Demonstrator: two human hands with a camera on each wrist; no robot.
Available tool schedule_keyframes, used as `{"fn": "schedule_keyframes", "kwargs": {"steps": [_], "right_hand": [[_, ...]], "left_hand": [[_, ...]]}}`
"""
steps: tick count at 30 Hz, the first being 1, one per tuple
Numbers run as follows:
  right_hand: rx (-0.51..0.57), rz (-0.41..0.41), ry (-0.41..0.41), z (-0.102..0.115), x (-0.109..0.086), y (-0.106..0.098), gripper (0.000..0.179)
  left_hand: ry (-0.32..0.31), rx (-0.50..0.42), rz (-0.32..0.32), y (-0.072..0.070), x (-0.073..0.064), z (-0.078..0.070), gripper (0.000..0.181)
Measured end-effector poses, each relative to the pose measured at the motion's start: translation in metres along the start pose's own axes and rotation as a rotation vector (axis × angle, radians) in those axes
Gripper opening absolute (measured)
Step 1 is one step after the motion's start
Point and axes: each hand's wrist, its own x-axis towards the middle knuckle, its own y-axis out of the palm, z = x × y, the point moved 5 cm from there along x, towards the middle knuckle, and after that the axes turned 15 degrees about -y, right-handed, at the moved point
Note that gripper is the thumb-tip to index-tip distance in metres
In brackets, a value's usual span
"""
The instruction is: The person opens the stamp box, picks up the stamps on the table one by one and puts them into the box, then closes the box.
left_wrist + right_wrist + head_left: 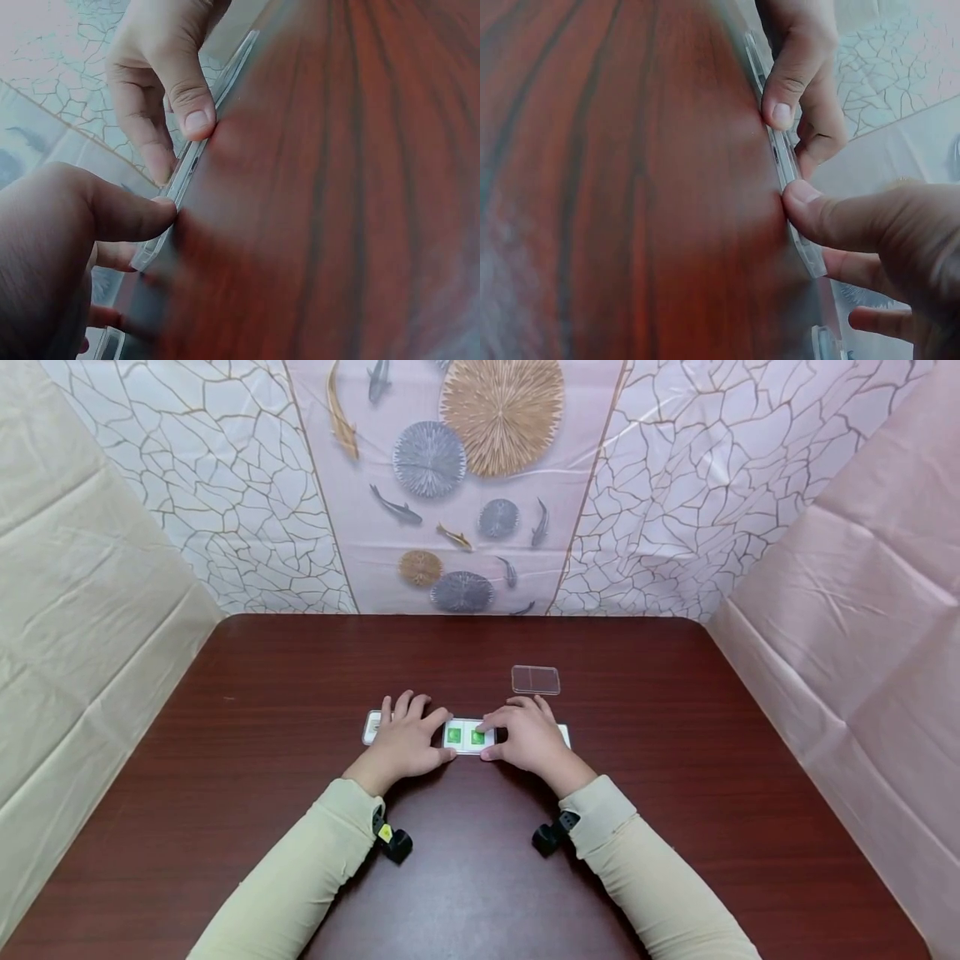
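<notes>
Between the two hands lies a flat clear plastic case (465,747) with a white insert and two green squares. My left hand (401,745) grips its left end, thumb at the near edge and index finger at the far side. At the right end my right hand (534,739) pinches it, thumb on the near edge and index finger over the right green square. Both wrist views show the case edge-on, close over the table, with the left thumb (142,217) and right thumb (832,217) pressed against its near edge.
A clear rectangular cover (536,680) lies beyond the right hand. Another flat clear case (371,727) with a white insert is partly hidden under the left hand's fingers. A white piece (565,736) shows past the right hand. The brown table (465,643) ends at a patterned curtain.
</notes>
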Motion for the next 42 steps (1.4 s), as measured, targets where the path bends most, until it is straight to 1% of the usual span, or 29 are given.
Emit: {"fn": "schedule_keyframes", "kwargs": {"steps": [4,9,12,14,17,19,22,23,25,27,30,32,34,37,42], "right_hand": [[-0.046,0.018,-0.029,0.002,0.0,-0.001,0.039],[-0.054,0.029,-0.091,0.001,0.0,0.001,0.04],[-0.028,0.026,-0.122,0.0,0.0,0.002,0.042],[-0.004,0.014,-0.142,-0.004,0.0,0.003,0.046],[0.042,-0.031,-0.183,-0.012,-0.001,0.003,0.056],[0.069,-0.075,-0.226,-0.019,-0.001,0.001,0.062],[0.117,-0.159,-0.269,-0.035,-0.004,-0.008,0.061],[0.13,-0.188,-0.261,-0.043,-0.006,-0.011,0.058],[0.159,-0.243,-0.212,-0.061,-0.011,-0.015,0.052],[0.187,-0.277,-0.124,-0.08,-0.017,-0.018,0.048],[0.199,-0.294,-0.004,-0.105,-0.024,-0.018,0.05],[0.192,-0.292,0.04,-0.117,-0.026,-0.017,0.054],[0.178,-0.288,0.056,-0.127,-0.024,-0.016,0.058],[0.151,-0.262,0.049,-0.137,-0.02,-0.014,0.061],[0.11,-0.177,0.056,-0.148,-0.014,-0.011,0.061]], "left_hand": [[0.01,-0.008,-0.005,0.002,0.0,0.001,0.057],[0.016,-0.024,-0.032,0.0,-0.003,0.002,0.057],[0.027,-0.035,-0.072,0.001,-0.004,0.003,0.057],[0.039,-0.041,-0.112,0.003,-0.003,0.005,0.057],[0.061,-0.041,-0.174,0.005,-0.002,0.007,0.059],[0.067,-0.039,-0.201,0.006,-0.002,0.007,0.061],[0.069,-0.045,-0.229,0.007,-0.004,0.004,0.067],[0.067,-0.051,-0.234,0.007,-0.005,0.001,0.069],[0.073,-0.06,-0.249,0.007,-0.007,-0.005,0.072],[0.084,-0.063,-0.256,0.008,-0.009,-0.012,0.073],[0.096,-0.046,-0.254,0.01,-0.011,-0.022,0.072],[0.1,-0.038,-0.245,0.012,-0.011,-0.028,0.071],[0.099,-0.034,-0.237,0.014,-0.01,-0.033,0.07],[0.099,-0.032,-0.236,0.017,-0.008,-0.041,0.071],[0.101,-0.006,-0.242,0.023,-0.004,-0.057,0.071]]}}
